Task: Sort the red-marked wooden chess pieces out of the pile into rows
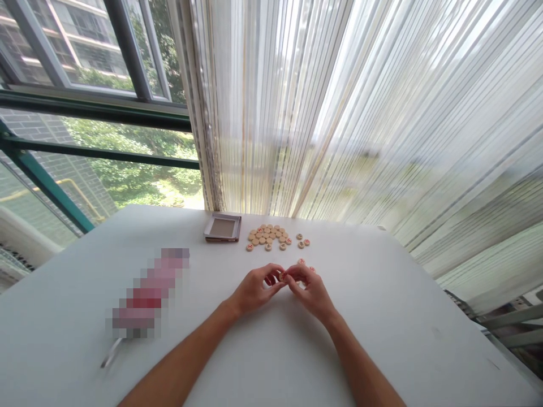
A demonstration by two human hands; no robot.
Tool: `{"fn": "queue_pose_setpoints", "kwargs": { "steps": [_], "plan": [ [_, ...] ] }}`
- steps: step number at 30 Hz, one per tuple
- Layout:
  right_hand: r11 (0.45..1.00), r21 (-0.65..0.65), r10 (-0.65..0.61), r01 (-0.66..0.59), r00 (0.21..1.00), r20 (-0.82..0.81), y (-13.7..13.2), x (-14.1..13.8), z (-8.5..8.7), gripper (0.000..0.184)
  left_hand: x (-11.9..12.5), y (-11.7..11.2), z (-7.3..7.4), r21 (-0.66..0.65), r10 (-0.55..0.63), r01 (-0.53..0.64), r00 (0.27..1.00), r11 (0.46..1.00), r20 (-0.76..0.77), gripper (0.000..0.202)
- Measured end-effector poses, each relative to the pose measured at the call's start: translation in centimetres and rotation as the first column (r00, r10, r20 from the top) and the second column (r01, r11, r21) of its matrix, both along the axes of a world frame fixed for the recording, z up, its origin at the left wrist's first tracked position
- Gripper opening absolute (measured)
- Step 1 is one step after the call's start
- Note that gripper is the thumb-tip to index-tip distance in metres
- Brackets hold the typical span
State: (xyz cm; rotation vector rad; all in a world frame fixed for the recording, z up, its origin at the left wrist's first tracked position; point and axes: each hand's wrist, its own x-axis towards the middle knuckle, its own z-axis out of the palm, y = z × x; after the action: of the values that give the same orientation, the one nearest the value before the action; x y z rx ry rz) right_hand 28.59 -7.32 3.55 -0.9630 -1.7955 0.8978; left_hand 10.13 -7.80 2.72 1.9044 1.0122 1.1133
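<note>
My left hand (pixel 258 289) and my right hand (pixel 310 291) meet over the white table, fingertips together. Pinched between them is a round wooden Chinese chess piece (pixel 282 277) with a red mark, partly covered by the fingers. More red-marked pieces lie just behind my right hand, one of them a chess piece (pixel 301 262) in plain sight. Farther back, a cluster of pale wooden pieces (pixel 272 236) lies mostly blank side up. Several pieces with marks showing are spread along its front and right, such as a dark-marked piece (pixel 268 247).
A shallow open box (pixel 222 228) rests left of the cluster near the table's back edge. On the left of the table (pixel 237 362) lies a blurred-out pinkish object (pixel 148 297). Behind the table hang sheer striped curtains (pixel 263 113) beside an open window (pixel 97 85).
</note>
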Motion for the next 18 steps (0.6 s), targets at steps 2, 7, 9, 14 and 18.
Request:
{"fn": "queue_pose_setpoints", "kwargs": {
  "steps": [2, 7, 9, 14, 18],
  "plan": [
    [1.000, 0.003, 0.025, -0.025, 1.000, -0.003, 0.0, 0.1, 0.1, 0.017, -0.1, 0.1, -0.1, 0.008, 0.004, -0.005, 1.000, 1.000, 0.007, 0.025],
    [1.000, 0.004, -0.021, 0.021, 1.000, 0.002, 0.2, 0.6, 0.3, 0.017, -0.2, 0.3, -0.1, 0.025, 0.035, -0.035, 0.999, 0.999, 0.000, 0.025],
    [0.998, 0.002, -0.067, 0.068, 0.997, -0.025, 0.3, 1.0, 0.4, 0.018, -0.3, 0.4, -0.2, 0.046, 0.049, -0.047, 0.998, 0.998, -0.030, 0.025],
    [0.982, 0.017, -0.186, 0.187, 0.982, -0.036, 0.6, 1.8, 0.6, 0.019, -0.5, 0.2, -0.3, 0.104, 0.032, -0.015, 0.986, 0.994, -0.162, 0.023],
    [0.971, 0.041, -0.235, 0.235, 0.972, -0.013, 0.7, 2.1, 0.5, 0.018, -0.4, 0.1, -0.4, 0.169, 0.009, 0.041, 0.959, 0.985, -0.285, 0.020]
  ]
}}
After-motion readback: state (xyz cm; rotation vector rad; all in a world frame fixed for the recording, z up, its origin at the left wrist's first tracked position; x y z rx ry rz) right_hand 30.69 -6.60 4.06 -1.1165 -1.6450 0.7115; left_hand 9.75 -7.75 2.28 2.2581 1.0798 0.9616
